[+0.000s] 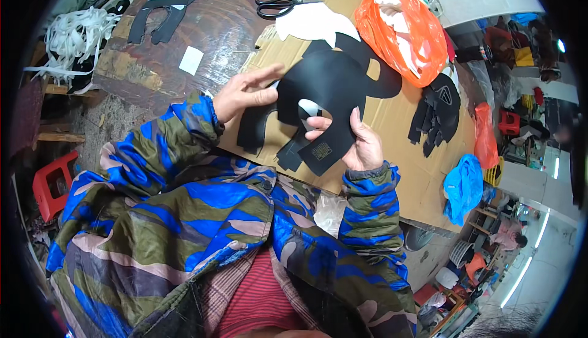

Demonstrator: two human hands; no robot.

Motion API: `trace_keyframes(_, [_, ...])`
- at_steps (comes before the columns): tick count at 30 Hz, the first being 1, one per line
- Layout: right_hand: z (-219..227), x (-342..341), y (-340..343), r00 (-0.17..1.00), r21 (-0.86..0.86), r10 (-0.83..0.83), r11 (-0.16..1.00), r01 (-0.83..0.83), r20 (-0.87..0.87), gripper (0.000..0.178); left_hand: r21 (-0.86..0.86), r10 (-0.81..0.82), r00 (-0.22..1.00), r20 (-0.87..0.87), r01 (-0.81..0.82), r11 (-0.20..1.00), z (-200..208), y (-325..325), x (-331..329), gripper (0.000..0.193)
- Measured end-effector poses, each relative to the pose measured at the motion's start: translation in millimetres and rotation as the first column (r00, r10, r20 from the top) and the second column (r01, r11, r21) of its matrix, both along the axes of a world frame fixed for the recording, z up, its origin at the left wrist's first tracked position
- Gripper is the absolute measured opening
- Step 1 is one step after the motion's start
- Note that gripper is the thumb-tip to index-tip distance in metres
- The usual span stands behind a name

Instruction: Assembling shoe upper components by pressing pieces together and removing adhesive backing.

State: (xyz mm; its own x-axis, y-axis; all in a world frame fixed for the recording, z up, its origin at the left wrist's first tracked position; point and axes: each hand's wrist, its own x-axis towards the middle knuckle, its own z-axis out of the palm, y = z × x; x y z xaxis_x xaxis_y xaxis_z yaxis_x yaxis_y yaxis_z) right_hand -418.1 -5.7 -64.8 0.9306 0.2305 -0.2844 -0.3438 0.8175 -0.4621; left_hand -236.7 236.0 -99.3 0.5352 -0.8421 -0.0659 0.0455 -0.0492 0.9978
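Note:
My right hand [365, 147] grips a black U-shaped shoe upper piece [324, 71] by its right leg, thumb on top and fingertips showing through the inner opening. A small printed square marks the end of that leg. At the piece's left side, my left hand [248, 95] has its fingers stretched out and apart, holding nothing; whether it touches the edge cannot be made out. Beneath lie more black upper pieces [252, 131], partly covered by the held one. Under these, brown cardboard [392, 160] covers part of the table.
Black-handled scissors [275, 5] rest on white cut pieces [315, 22] at the back. An orange plastic bag [398, 35] of white pieces stands back right, near a stack of black pieces [438, 110]. A blue bag [463, 188] hangs by the right edge. White straps [76, 41] lie far left.

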Motion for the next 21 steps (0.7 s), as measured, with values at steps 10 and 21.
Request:
trace_keyframes(10, [-61.4,4.9,34.1,0.903,-0.757,-0.426,0.609,0.236,-0.061,0.020,0.276,0.281,0.832,-0.478,-0.161,0.947,-31.4,8.3,-26.5,0.028])
trace_keyframes(21, [-97.0,1.1,35.7,0.847,-0.733,-0.499,0.643,0.221,-0.182,0.020,0.364,0.264,0.860,-0.437,-0.100,0.926,-53.4,11.9,-32.4,0.026])
